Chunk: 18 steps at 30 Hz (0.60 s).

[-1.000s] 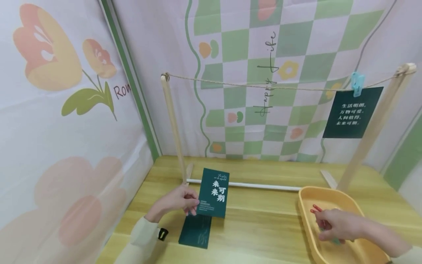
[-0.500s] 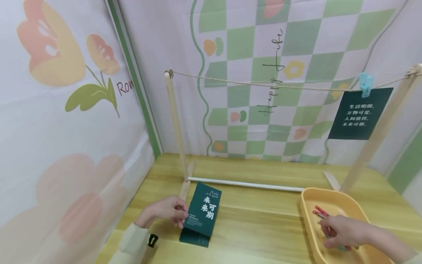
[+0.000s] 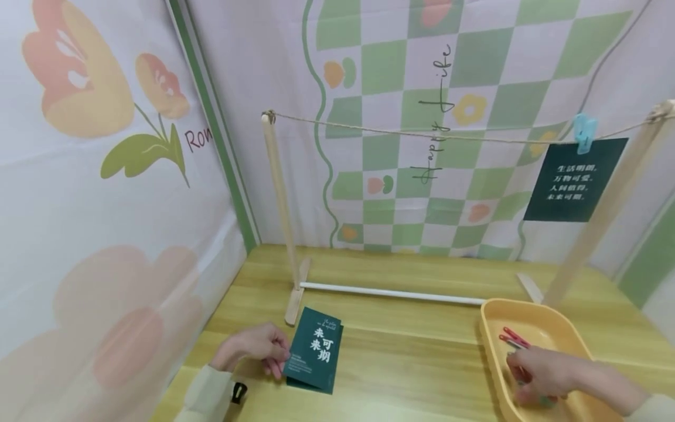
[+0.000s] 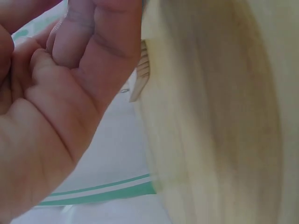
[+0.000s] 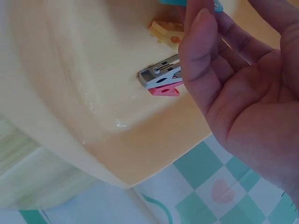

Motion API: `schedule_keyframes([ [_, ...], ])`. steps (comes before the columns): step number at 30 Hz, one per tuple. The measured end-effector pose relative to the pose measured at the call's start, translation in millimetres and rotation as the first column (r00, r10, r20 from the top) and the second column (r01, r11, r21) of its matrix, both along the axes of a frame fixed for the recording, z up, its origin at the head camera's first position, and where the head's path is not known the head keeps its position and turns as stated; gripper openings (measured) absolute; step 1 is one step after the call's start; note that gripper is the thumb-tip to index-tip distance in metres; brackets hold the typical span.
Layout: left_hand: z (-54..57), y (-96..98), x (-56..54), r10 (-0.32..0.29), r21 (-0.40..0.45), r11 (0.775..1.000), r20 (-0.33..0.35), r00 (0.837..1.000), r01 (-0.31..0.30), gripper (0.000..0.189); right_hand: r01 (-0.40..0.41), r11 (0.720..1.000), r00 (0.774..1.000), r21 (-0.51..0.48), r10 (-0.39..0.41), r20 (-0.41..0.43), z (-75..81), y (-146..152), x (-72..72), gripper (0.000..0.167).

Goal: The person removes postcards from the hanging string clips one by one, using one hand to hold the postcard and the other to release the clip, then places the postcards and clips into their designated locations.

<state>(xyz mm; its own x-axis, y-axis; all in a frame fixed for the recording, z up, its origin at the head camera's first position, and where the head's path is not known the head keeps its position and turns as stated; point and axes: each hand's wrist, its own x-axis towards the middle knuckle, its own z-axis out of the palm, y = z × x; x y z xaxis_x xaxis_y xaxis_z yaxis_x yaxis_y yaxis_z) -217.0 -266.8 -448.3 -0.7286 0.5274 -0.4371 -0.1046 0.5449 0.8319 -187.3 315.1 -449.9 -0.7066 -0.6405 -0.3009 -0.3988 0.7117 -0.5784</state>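
Observation:
My left hand (image 3: 261, 347) pinches the lower left edge of a dark green card (image 3: 315, 346) with white Chinese characters. It is tilted just above another dark green card (image 3: 333, 381), which mostly hides beneath it on the table. My right hand (image 3: 548, 372) reaches into a yellow tray (image 3: 487, 351) at the right. Red-handled clothespins (image 3: 514, 337) lie by its fingers. In the right wrist view its fingers are curled beside a teal clothespin (image 5: 173, 2); whether they grip it is hidden. A grey-and-red clothespin (image 5: 161, 74) and a yellow clothespin (image 5: 166, 31) lie nearby.
A string (image 3: 411, 134) runs between a left wooden post (image 3: 282, 205) and a right wooden post (image 3: 590, 228). From it a blue clothespin (image 3: 584, 133) holds a dark green card (image 3: 572, 184). A white rod (image 3: 395, 293) joins the posts low down, behind the tray.
My left hand has lowered the card leftward over the one on the table. The right hand has shifted slightly within the tray. The head view has also moved a little.

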Motion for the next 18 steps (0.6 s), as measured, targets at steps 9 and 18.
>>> schedule_keyframes([
  [9,-5.1,7.0,2.9,0.002,-0.017,1.000,0.063,0.998,-0.001,0.009,0.018,1.000,1.000,0.008,-0.018,-0.018,1.8,-1.5,0.8,0.032],
  [18,-14.7,11.5,-0.7,0.014,-0.112,0.994,0.043,0.999,-0.009,0.020,0.006,0.999,0.997,0.047,-0.003,-0.072,1.8,-3.8,-1.2,0.032],
])
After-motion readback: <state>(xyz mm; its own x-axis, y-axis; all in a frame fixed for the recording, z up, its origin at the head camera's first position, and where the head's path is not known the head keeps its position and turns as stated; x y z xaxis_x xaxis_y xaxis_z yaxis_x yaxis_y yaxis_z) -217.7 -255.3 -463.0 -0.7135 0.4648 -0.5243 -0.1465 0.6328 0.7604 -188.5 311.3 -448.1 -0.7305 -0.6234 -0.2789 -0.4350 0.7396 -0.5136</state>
